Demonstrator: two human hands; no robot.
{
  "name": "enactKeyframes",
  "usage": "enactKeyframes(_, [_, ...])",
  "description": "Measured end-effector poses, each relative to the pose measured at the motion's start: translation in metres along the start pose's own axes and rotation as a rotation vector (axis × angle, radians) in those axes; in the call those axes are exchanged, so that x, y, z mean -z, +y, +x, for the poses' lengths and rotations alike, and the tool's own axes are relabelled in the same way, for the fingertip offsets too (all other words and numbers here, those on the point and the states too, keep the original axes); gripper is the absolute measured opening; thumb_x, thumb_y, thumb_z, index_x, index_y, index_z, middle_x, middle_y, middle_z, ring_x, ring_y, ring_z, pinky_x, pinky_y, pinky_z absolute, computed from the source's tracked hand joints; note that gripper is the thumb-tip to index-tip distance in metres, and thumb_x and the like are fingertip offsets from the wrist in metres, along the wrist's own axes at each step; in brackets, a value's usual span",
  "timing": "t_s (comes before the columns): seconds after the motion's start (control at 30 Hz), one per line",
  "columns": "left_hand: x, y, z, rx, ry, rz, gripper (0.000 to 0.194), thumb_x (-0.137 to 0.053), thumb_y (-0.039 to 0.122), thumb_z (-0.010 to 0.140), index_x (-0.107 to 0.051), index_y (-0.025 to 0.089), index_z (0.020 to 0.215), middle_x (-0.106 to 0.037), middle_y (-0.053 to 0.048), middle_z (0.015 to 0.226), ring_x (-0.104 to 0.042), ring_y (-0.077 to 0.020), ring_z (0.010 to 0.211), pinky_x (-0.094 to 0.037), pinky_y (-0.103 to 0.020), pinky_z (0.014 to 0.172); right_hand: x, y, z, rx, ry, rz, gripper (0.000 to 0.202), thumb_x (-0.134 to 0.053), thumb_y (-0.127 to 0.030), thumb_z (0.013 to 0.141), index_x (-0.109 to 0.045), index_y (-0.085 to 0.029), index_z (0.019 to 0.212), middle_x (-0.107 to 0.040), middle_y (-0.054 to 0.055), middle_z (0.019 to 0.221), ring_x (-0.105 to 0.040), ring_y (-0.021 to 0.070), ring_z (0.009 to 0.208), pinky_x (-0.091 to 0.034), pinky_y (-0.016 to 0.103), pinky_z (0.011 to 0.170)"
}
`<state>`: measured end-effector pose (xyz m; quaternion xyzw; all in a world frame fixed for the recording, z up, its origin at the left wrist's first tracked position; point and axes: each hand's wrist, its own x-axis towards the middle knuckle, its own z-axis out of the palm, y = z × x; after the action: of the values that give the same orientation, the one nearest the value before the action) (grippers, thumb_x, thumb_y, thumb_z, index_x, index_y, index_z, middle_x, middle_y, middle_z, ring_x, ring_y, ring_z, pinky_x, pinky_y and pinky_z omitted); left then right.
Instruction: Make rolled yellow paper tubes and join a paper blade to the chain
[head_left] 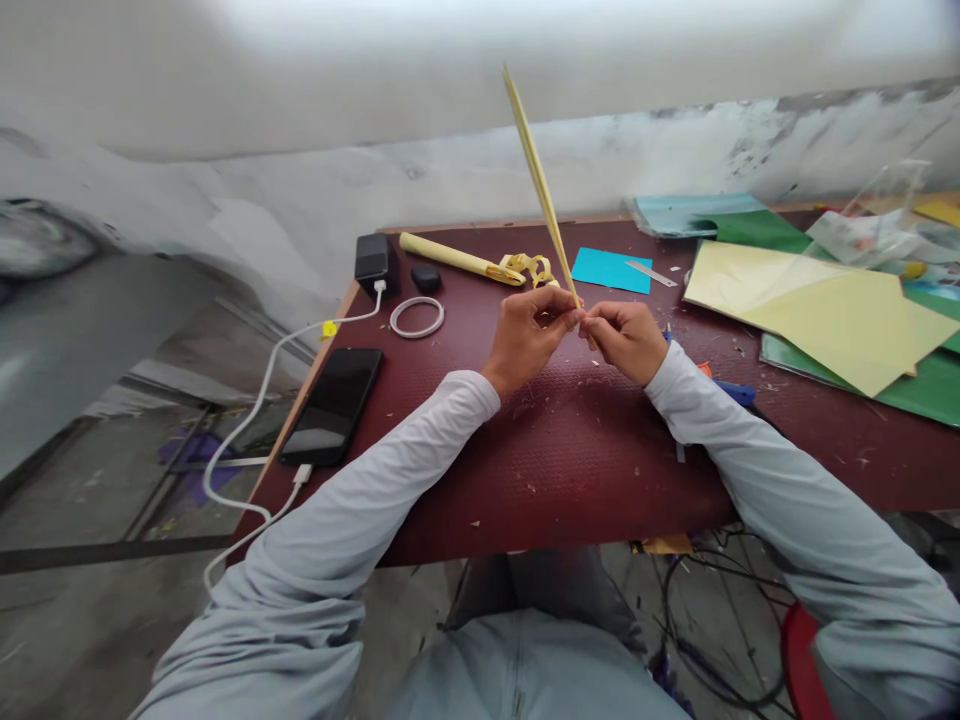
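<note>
strip of layered pale-yellow paper (539, 178), centre of frame, pinched near its lower end by left hand (527, 335) and right hand (624, 338), fingertips close together. risk, as i judge it: the tall free length could bend or fan apart, being held only low down. long axis: steep, leaning left, free tip toward upper centre, pinched end lower right.

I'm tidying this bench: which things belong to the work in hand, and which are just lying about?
Work: long yellow piece, held by left hand and right hand; probably also yellow roll, yellow sheets, blade.

Apparently lying about: black phone, white cable, black block, white ring.
</note>
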<state>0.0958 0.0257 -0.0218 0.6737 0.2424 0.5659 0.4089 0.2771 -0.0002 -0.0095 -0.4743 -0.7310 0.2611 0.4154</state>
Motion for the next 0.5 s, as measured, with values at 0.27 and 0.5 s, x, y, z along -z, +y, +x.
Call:
enactKeyframes(0.27, [0.003, 0.001, 0.001, 0.013, -0.063, 0.002, 0.018, -0.074, 0.031, 0.093, -0.069, 0.015, 0.087, -0.07, -0.004, 0.086, -0.061, -0.0091, 0.072, -0.051, -0.023, 0.067, 0.004, -0.006, -0.001, 0.029, -0.04, 0.04, 0.035, -0.061, -0.044, 0.095, -0.07, -0.015, 0.078, -0.061, 0.0, 0.058, -0.05, 0.0099, 0.052, -0.036, 0.026, 0.053])
enactKeyframes(0.5, [0.002, 0.006, -0.001, -0.146, -0.071, 0.26, 0.015, -0.067, 0.027, 0.098, -0.066, 0.017, 0.088, -0.069, -0.002, 0.084, -0.058, -0.0096, 0.071, -0.047, -0.024, 0.067, 0.001, -0.011, -0.004, -0.078, -0.015, 0.269, 0.024, -0.065, -0.031, 0.089, -0.067, -0.016, 0.071, -0.052, -0.005, 0.049, -0.042, 0.0067, 0.042, -0.03, 0.023, 0.044])
